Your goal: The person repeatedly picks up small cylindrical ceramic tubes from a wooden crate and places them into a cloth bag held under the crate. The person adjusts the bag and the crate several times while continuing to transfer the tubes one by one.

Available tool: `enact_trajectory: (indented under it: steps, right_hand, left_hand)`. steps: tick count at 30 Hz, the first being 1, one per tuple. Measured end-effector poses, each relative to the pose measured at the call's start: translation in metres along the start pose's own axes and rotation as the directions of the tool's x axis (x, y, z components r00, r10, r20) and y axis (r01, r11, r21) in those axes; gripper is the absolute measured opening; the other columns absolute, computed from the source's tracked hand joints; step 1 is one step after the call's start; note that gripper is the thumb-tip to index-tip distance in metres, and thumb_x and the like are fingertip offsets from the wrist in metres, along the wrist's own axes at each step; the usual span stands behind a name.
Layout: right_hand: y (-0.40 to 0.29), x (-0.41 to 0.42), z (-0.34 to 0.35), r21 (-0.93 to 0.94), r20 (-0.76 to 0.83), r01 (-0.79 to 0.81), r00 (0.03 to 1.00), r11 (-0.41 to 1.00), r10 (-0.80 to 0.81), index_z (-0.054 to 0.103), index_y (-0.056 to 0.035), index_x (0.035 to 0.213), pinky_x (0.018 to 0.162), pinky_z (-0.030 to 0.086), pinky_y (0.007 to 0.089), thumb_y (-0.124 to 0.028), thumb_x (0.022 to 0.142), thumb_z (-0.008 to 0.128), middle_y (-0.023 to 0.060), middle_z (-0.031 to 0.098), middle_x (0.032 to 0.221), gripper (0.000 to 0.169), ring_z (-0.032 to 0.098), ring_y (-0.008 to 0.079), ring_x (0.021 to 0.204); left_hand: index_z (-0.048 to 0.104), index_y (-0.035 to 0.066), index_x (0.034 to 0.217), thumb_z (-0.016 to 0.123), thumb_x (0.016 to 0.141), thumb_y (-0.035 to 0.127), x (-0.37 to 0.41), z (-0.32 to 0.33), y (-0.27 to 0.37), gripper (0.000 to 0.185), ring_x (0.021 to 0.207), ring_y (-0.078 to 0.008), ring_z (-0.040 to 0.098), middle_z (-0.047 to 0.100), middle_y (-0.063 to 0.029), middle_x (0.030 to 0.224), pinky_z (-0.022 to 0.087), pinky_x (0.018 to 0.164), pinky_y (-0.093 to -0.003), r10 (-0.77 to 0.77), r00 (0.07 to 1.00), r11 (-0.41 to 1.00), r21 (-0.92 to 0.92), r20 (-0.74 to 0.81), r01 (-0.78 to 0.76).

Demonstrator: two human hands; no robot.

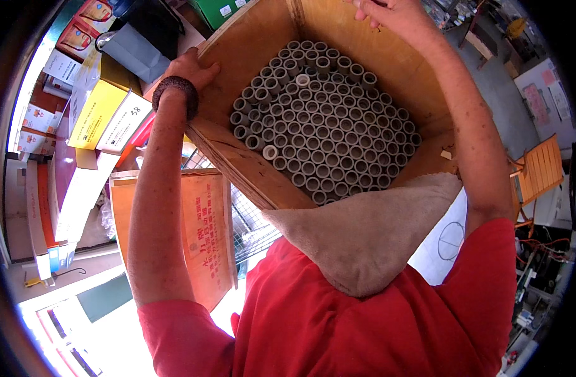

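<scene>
A plywood box (250, 165) lies before me, its floor lined with many upright short grey plastic pipe pieces (332, 121). One whiter piece (302, 80) stands among them near the back. My left hand (193, 68) rests over the box's upper left edge, fingers apart, with a dark knitted band on the wrist. Above the back right wall is my right hand (375, 10), partly cut off by the picture's top edge; whether it holds something cannot be told. A brown cloth (368, 231) drapes over the box's near edge and against my red shirt.
Yellow and white cartons (99, 106) and a grey bag (136, 52) stand at the left. Below them are another wooden box (205, 235) with red writing and a wire basket (252, 226). A wooden folding chair (542, 172) stands at the right. A green box (217, 12) lies beyond.
</scene>
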State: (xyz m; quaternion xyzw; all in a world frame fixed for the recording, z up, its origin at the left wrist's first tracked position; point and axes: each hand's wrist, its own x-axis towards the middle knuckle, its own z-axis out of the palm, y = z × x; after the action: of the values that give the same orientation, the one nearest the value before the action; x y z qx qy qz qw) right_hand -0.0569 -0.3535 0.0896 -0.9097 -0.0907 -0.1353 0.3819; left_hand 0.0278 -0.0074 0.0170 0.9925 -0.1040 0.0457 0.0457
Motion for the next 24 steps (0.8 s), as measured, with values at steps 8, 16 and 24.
enact_trajectory:
  steps: [8, 16, 24]
  right_hand:
    - [-0.019, -0.007, 0.009, -0.1, 0.179, -0.032, 0.982, 0.994, 0.05, 0.064, -0.0021, 0.101, 0.069, 0.051, 0.0283, -0.006, 0.087, 0.055, 0.0086, 0.068, 0.086, 0.017, 0.065, 0.0166, 0.075]
    - [0.027, -0.007, 0.03, -0.337, 0.516, 0.008, 0.838, 0.942, 0.177, 0.062, -0.0015, 0.112, 0.071, 0.05, 0.0296, -0.01, 0.087, 0.053, 0.0086, 0.067, 0.088, 0.028, 0.062, 0.0149, 0.067]
    - [0.064, -0.011, 0.055, -0.603, 0.466, -0.168, 0.72, 0.78, 0.515, 0.058, -0.0081, 0.121, 0.063, 0.05, 0.0342, -0.012, 0.089, 0.046, 0.0113, 0.062, 0.075, 0.034, 0.059, 0.02, 0.061]
  left_hand:
    - [0.056, 0.005, 0.118, 0.062, 0.072, 0.052, -0.001, 0.001, -0.005, 0.066, 0.101, -0.0348, 0.061, 0.064, -0.0225, 0.105, 0.048, 0.09, -0.0409, -0.002, 1.0, 1.0, -0.008, 0.004, 0.002]
    - [0.057, 0.005, 0.117, 0.063, 0.072, 0.052, -0.002, -0.002, -0.003, 0.065, 0.1, -0.0346, 0.062, 0.064, -0.0224, 0.104, 0.048, 0.089, -0.041, -0.003, 1.0, 1.0, 0.001, 0.008, 0.003]
    - [0.057, 0.005, 0.117, 0.063, 0.073, 0.05, 0.0, 0.001, -0.003, 0.063, 0.101, -0.0349, 0.061, 0.063, -0.0224, 0.106, 0.048, 0.091, -0.041, 0.007, 1.0, 1.0, -0.029, -0.004, -0.007]
